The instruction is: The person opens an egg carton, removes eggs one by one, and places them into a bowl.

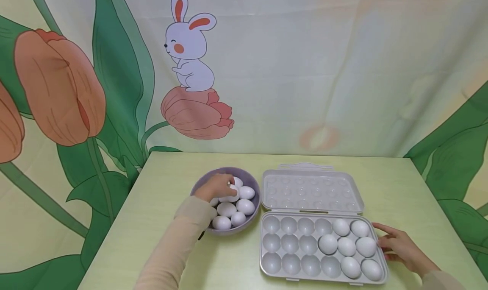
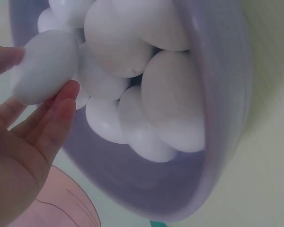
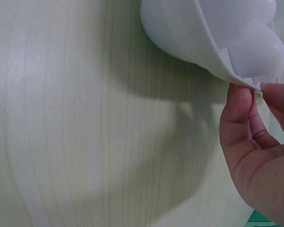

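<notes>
In the head view my left hand (image 1: 218,186) reaches into a purple bowl (image 1: 253,183) heaped with white eggs. The left wrist view shows its thumb and fingers pinching one egg (image 2: 46,67), held beside the others. At the right, my right hand (image 1: 405,248) is at the end of a grey egg tray (image 1: 290,244). Its thumb and fingertips pinch the tray's rim (image 3: 244,82) in the right wrist view. Eggs fill the tray's two rightmost columns, with one more egg (image 1: 328,244) in the middle row beside them. The cups to the left hold none.
The tray's hinged lid (image 1: 312,192) lies folded back behind it, dimpled inside up. The bowl stands just left of the lid and tray on a pale wood-grain table (image 1: 160,188). A printed cloth (image 1: 274,69) with a rabbit and tulips hangs behind the table.
</notes>
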`<state>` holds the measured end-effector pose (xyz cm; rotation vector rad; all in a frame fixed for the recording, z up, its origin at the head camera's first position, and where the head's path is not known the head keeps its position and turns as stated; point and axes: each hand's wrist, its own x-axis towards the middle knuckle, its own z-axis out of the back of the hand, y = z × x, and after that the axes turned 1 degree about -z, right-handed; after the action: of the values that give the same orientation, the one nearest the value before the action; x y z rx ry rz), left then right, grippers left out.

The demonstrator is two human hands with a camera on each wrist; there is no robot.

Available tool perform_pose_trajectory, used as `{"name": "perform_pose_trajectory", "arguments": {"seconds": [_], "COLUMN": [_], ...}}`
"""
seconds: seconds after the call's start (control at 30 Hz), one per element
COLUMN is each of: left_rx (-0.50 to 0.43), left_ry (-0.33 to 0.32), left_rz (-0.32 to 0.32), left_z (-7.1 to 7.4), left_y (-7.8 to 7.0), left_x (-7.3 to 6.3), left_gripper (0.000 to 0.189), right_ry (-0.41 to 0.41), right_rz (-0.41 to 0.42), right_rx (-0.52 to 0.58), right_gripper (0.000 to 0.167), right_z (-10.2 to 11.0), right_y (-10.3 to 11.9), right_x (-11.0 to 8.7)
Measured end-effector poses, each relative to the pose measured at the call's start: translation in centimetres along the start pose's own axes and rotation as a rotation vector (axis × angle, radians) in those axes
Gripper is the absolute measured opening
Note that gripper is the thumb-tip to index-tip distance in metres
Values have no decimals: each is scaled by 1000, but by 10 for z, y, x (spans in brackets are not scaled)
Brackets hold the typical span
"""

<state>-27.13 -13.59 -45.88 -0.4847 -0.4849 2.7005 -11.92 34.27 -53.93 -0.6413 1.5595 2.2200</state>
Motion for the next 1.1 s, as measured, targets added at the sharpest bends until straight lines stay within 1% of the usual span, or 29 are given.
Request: {"name": "perform_pose_trajectory", "arguments": {"seconds": [0.13,0.3,0.37,0.57,0.67,0.77,0.93,1.1], "left_rx": [-19,-23,-18,-34,-25,-12,-21,2], "left_ry": [4,13,16,13,-6,-32,-58,-79], "left_rz": [22,42,46,55,49,52,89,113], "left_z": [-4,-6,-7,-10,-14,-16,-19,-21], "left_y": [1,0,0,0,0,-1,-5,-6], "left_x": [2,2,3,6,8,9,8,9], "left_gripper": [28,30,30,34,39,41,41,39], "right_ry": [-1,1,-3,1,5,0,-3,2], "right_rz": [-1,-7,-19,-6,-2,-17,-22,-6], "right_rx": [-3,-3,3,2,1,5,5,8], "right_gripper": [62,62,62,62,63,62,62,62], "right_z": [0,0,0,1,1,0,0,0], "right_y": [1,1,1,0,-1,0,0,-1], "right_x": [0,1,1,1,1,1,2,1]}}
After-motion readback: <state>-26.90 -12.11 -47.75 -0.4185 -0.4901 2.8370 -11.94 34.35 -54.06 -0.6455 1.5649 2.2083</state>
